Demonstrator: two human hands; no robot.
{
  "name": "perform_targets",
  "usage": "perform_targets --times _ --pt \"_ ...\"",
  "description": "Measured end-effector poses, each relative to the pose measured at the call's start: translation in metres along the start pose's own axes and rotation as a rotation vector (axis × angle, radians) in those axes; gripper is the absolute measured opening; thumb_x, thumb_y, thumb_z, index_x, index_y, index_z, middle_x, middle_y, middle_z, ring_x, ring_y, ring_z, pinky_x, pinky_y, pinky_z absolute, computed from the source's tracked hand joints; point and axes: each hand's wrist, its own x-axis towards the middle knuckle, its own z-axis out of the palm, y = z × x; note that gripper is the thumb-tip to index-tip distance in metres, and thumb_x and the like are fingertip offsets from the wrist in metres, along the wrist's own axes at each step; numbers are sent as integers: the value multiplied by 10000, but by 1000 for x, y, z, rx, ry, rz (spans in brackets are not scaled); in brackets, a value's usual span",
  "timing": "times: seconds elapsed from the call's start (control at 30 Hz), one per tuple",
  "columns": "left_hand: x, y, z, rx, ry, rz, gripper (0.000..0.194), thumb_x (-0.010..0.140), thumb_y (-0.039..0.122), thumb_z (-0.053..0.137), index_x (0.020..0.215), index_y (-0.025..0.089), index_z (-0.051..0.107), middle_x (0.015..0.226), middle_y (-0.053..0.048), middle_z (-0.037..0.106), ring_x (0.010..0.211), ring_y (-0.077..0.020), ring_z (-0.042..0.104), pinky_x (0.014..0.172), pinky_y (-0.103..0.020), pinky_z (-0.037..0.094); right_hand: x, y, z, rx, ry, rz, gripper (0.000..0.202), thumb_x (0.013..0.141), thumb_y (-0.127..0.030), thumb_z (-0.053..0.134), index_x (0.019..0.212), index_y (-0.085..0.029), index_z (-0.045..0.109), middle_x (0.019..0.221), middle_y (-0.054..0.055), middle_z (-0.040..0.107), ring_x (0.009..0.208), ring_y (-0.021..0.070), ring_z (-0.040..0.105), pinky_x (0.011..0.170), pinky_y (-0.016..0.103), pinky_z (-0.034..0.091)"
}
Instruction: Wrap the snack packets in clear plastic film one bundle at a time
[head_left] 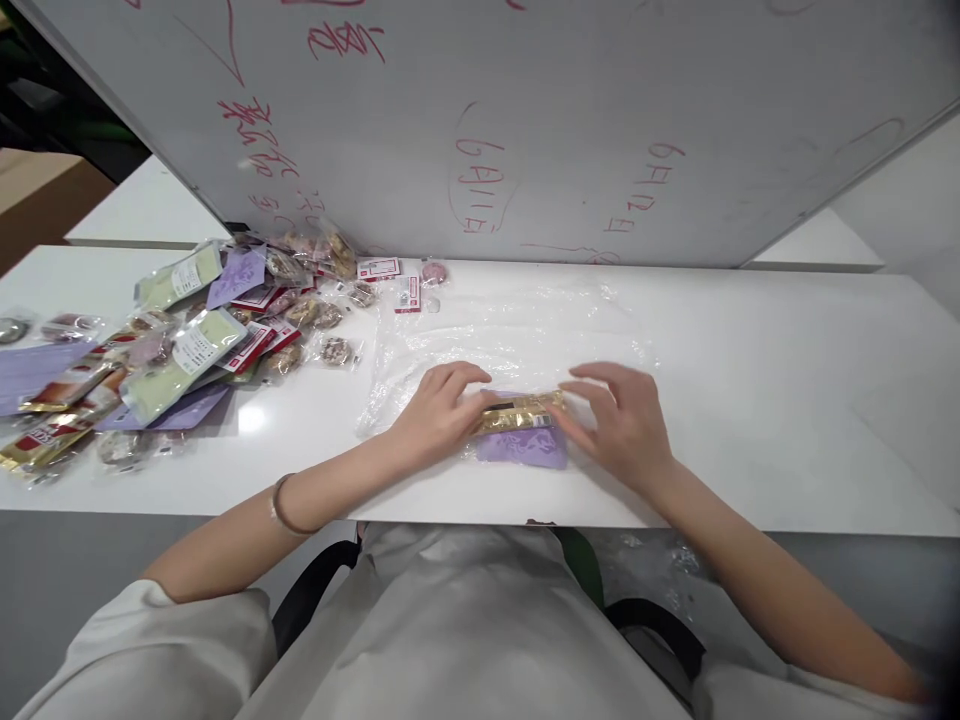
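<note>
A gold foil packet (517,412) lies across a purple sachet (523,449) near the front edge of the table. My left hand (442,412) is closed on the packet's left end, its thumb against the foil. At the other end, my right hand (621,422) has its fingers apart, with the thumb close to or touching the foil. Under and behind them spreads a clear plastic bag (442,338), flat on the white table. Whether anything lies beneath the sachet is hidden.
On the left is a heap of green sachets (184,365), purple sachets (238,276), gold-and-red packets (56,430) and small wrapped sweets (335,350). Red-and-white cards (407,294) lie beside it. A whiteboard (570,110) with red writing stands along the back of the table (787,400).
</note>
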Motion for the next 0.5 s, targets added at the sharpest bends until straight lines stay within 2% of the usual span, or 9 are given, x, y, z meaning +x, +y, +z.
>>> perform_targets --times 0.07,0.13,0.23,0.3,0.4,0.5 --pt "-5 6 -10 -80 -94 203 306 961 182 472 1252 246 546 1272 -109 636 1243 -253 559 999 -464 491 -17 -4 -9 76 -95 -195 362 913 -294 588 1273 -294 556 1253 84 662 1183 286 609 946 473 494" --pt "-7 11 -16 -125 -235 310 469 948 227 489 1414 206 435 1405 -141 568 1363 -268 481 1091 -464 453 -30 -6 -11 159 -249 -313 585 904 -282 570 1467 -286 411 1440 78 557 1354 291 497 1086 505 442" --pt "-7 9 -12 -86 -402 221 729 889 264 546 1546 148 254 1575 -182 367 1489 -341 282 1192 -548 315 -38 -3 -2 206 -369 -277 779 898 -262 552 1589 -217 194 1608 114 330 1498 314 263 1169 557 366" --pt "-5 2 -6 -88 -455 156 750 883 186 515 1571 185 216 1607 -146 320 1502 -313 262 1208 -528 294 -37 1 6 218 -381 -223 798 895 -196 531 1600 -213 159 1625 111 286 1510 299 218 1174 543 375" --pt "-2 -12 -7 -127 -459 87 664 911 44 389 1542 239 320 1589 -83 375 1474 -221 342 1195 -431 347 -35 8 10 280 -387 -143 734 911 -118 462 1588 -287 231 1611 39 319 1485 258 283 1178 512 390" --pt "1 -26 -23 -190 -475 -9 630 904 27 391 1484 267 438 1560 -31 423 1430 -186 419 1181 -400 376 -34 21 3 384 -391 -6 615 961 -151 415 1525 -393 372 1563 -47 381 1396 252 447 1112 505 477"
